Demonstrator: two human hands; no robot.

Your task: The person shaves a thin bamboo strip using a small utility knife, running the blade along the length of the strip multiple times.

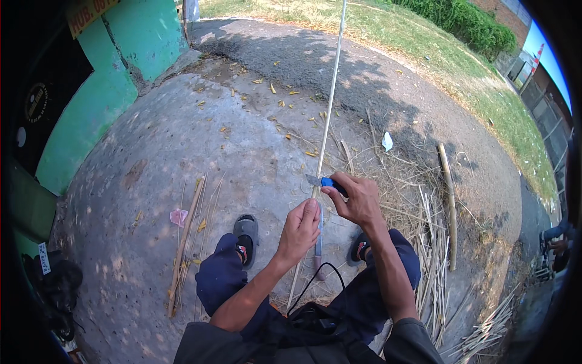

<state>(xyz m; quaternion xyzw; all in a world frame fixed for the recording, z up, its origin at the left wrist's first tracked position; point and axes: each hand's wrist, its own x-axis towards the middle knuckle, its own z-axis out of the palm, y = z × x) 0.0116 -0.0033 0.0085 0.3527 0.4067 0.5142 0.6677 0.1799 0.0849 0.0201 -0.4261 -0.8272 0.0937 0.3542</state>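
Observation:
A long, thin pale bamboo strip runs from between my legs out toward the road. My left hand is closed around it, thumb along the top. Just beyond that, my right hand grips a blue utility knife, its blade extended to the left and lying across the strip. The blade seems to touch the strip, though the exact contact is too small to make out. Below the strip, on the ground between my feet, lies a long-bladed knife, partly hidden by my left hand.
Piles of split bamboo strips and shavings cover the ground at right, beside a thick bamboo pole. Left of my feet lie a brown stick and a pink scrap. A green wall stands at the far left.

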